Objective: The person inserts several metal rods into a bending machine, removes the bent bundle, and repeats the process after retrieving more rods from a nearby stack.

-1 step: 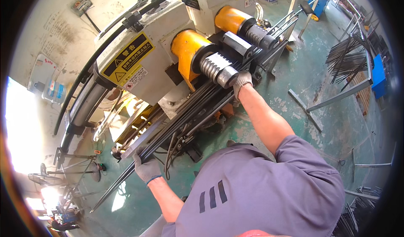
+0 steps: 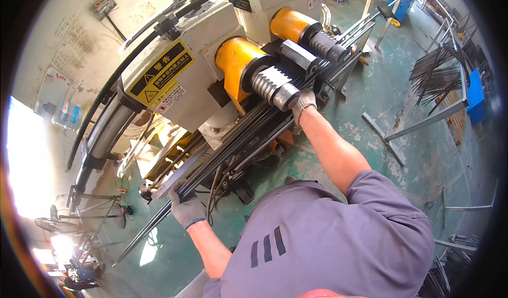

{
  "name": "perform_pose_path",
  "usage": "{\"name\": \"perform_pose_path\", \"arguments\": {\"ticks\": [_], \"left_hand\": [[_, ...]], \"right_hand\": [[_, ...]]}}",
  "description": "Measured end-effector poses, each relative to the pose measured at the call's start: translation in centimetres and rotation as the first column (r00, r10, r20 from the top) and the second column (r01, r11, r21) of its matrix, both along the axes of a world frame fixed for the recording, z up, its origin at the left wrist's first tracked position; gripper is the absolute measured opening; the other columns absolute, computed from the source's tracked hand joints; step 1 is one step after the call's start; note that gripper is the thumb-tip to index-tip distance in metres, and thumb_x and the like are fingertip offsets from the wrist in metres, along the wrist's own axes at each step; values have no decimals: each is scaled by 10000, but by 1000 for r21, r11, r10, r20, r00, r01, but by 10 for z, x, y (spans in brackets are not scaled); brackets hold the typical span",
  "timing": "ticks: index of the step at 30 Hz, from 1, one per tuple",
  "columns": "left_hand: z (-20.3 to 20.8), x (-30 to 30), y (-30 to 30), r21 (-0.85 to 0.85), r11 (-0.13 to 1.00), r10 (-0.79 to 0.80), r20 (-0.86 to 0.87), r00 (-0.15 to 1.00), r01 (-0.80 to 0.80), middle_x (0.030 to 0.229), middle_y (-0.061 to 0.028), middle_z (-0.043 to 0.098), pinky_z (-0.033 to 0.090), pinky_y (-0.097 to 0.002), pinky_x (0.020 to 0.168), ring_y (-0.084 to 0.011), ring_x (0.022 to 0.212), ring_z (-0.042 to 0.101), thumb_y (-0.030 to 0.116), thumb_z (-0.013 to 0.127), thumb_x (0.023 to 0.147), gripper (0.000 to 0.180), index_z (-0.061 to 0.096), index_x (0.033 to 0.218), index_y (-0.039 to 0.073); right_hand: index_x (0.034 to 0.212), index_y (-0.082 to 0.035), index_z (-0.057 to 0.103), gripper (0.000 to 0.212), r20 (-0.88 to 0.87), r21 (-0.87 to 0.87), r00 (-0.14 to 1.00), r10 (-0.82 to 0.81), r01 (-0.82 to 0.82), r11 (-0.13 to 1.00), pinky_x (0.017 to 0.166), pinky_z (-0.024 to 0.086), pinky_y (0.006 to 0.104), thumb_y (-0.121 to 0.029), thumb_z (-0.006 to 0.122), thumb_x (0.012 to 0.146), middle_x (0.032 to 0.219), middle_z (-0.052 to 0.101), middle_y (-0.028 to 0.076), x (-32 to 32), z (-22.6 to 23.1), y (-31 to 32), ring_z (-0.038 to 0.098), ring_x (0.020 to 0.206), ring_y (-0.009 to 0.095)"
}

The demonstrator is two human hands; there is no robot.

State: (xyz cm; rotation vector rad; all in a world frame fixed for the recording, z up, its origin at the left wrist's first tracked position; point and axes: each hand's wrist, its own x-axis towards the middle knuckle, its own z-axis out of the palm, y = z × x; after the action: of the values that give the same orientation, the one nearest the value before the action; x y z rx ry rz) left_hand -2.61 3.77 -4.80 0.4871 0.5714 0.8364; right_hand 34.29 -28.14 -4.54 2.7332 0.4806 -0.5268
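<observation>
A bundle of long thin metal rods (image 2: 144, 234) runs slantwise along the front of the machine, from lower left to upper right. My left hand (image 2: 186, 209), in a pale work glove, is closed around the rods toward their lower left end, with the thumb over the top. Farther up, my gloved right hand (image 2: 305, 105) reaches in beside the blunt end of a threaded steel shaft (image 2: 275, 89). Its fingers are hidden there, next to the rods. An orange housing (image 2: 236, 60) surrounds the shaft's base.
The white machine body (image 2: 198, 70) carries a yellow warning label (image 2: 161, 73). A second orange housing (image 2: 290, 24) with its shaft stands farther back. Hoses (image 2: 214, 192) hang under the rods. To the right, a metal frame (image 2: 428, 126) stands by a heap of rods (image 2: 436, 70) on the green floor.
My left hand has shifted very slightly to the right at the rods. The right hand looks unmoved.
</observation>
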Motion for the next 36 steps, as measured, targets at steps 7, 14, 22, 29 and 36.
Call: {"name": "perform_pose_path", "arguments": {"ticks": [7,14,22,29,36], "left_hand": [[4,48,-37,-60,982,-180,-48,983,177,1291,-150,713,534,-414,1049,-305,1167,668,311,559,1103,377,694,1249,-9],[-2,-6,28,-136,986,94,-24,995,-97,1245,-169,718,524,-473,1110,-330,1195,663,264,524,1113,380,673,1255,-55],[29,57,-34,-256,964,53,-103,993,-78,1268,-175,706,532,-506,1106,-345,1200,670,176,572,1086,314,635,1305,-40],[-8,17,2,-76,994,81,37,996,-78,1255,-172,705,506,-521,1125,-336,1228,652,271,506,1110,364,648,1295,-8],[-13,-2,42,-76,983,165,-61,984,-170,1218,-178,718,544,-486,1103,-324,1168,677,223,467,1134,341,659,1248,-34]], "right_hand": [[1165,-256,782,246,53,29,994,98,-99,995,851,571,304,-253,565,1048,1188,772,-25,-11,24,1,729,1108,129],[1223,-180,753,267,86,-17,993,76,-75,997,839,573,319,-234,579,1028,1203,766,20,-9,16,4,739,1088,160],[1375,-270,687,359,130,-183,942,310,-284,941,904,555,293,-226,515,1063,1314,724,-41,-8,1,0,696,1201,126],[1352,-256,710,762,-27,26,984,178,-178,984,1027,549,308,-606,890,699,1336,718,-28,5,-13,-17,682,1238,184],[1269,-196,733,660,30,420,987,156,-154,894,954,570,341,-508,872,705,1267,731,37,0,-29,-33,711,1113,241]]}}
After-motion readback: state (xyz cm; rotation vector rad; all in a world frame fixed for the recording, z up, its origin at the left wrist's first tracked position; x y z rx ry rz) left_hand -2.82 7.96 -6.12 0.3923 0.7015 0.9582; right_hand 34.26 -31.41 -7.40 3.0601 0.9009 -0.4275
